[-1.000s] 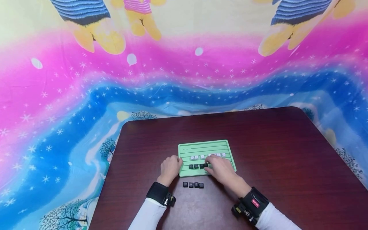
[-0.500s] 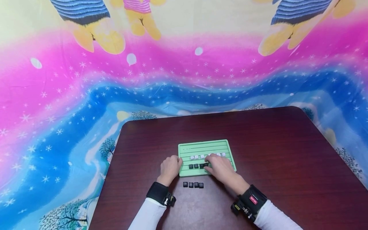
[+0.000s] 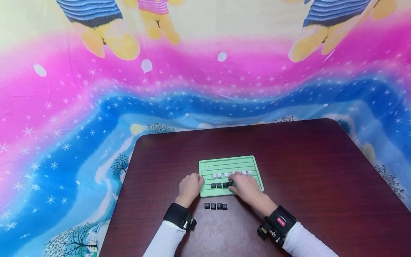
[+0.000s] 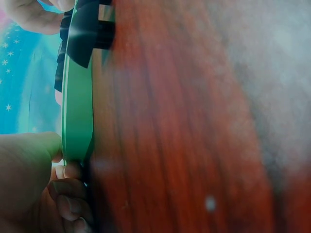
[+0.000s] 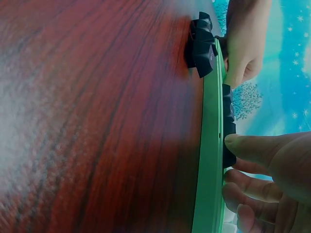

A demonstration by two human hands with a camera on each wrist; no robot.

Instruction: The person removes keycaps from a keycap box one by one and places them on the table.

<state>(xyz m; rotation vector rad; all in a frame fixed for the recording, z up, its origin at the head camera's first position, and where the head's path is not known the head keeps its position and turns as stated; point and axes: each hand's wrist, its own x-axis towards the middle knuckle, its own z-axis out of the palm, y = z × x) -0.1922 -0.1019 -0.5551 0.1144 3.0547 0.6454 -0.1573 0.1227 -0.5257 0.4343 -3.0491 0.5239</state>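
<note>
Held at left edge by left grip (image 3: 190, 187): green ridged tray (image 3: 229, 163). Pinched in right grip (image 3: 247, 187): black keycap (image 5: 229, 159). On tabletop (image 3: 314, 171), nearer: four loose keycaps (image 3: 219, 206).

head view: faces forward and downward from above. wrist views: close, low along the table (image 3: 308, 171), sharing the green tray (image 3: 229, 162).

A tabletop workspace; dark table (image 3: 321, 178), cartoon-printed cloth (image 3: 205, 78) behind.
</note>
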